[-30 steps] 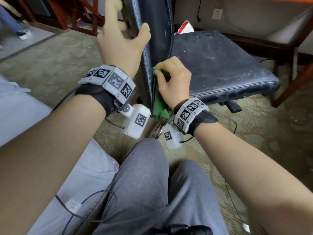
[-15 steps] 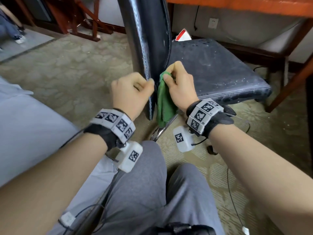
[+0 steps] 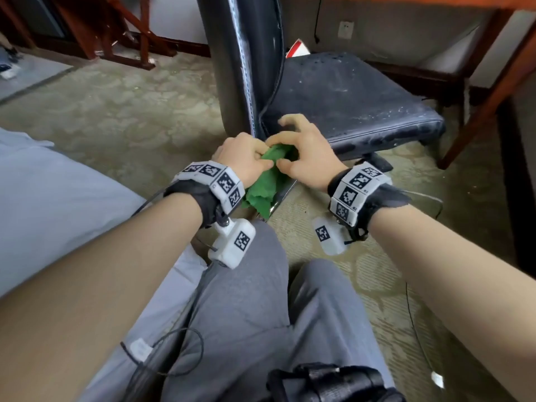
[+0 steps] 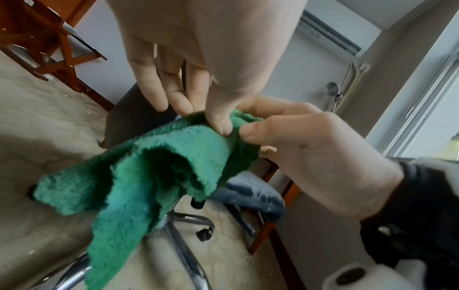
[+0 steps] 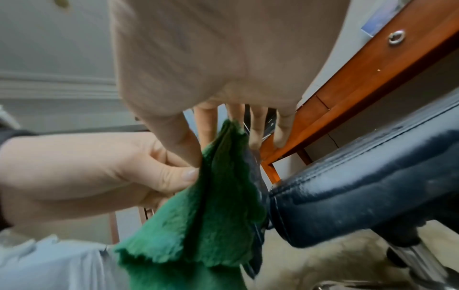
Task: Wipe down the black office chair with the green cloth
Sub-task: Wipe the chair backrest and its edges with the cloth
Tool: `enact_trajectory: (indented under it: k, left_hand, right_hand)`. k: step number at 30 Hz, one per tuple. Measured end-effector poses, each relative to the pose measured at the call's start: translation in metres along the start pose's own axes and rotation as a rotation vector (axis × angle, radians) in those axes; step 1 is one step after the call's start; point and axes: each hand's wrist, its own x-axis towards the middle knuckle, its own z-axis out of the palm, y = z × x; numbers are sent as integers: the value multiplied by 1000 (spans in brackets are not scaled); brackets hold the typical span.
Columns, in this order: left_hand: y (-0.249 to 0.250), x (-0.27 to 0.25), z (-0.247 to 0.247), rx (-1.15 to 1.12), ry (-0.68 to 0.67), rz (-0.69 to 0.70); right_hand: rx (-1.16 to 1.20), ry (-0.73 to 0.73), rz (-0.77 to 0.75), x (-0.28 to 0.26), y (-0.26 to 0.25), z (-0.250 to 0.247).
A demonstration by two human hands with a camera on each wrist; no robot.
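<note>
cloth: green cloth [image 3: 268,181] pinched at top by both hands, left hand [image 3: 242,158] & right hand [image 3: 304,153]
chair: black office chair [image 3: 348,91] backrest top cut off; base mostly hidden

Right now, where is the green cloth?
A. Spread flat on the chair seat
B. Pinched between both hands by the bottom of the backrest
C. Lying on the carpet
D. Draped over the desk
B: the left hand and right hand both pinch the green cloth, which hangs beside the black office chair.
</note>
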Motion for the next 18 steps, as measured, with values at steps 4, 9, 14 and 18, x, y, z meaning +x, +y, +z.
enact_trajectory:
  k: [4,9,14,18]
  left_hand:
    - [-18,-5,23,-10,-116,-22]
    - [-45,6,30,-178,-29,-219]
    - [-34,24,-7,-208,262,-208]
    - [-17,38,-24,-4,307,-123]
  right_hand:
    - [-30,-109,164,-10,4,28]
    - [152,-114,489,-14,17,61]
    - [634,13,848,-9,48,110]
    - [961,113,996,3,48,122]
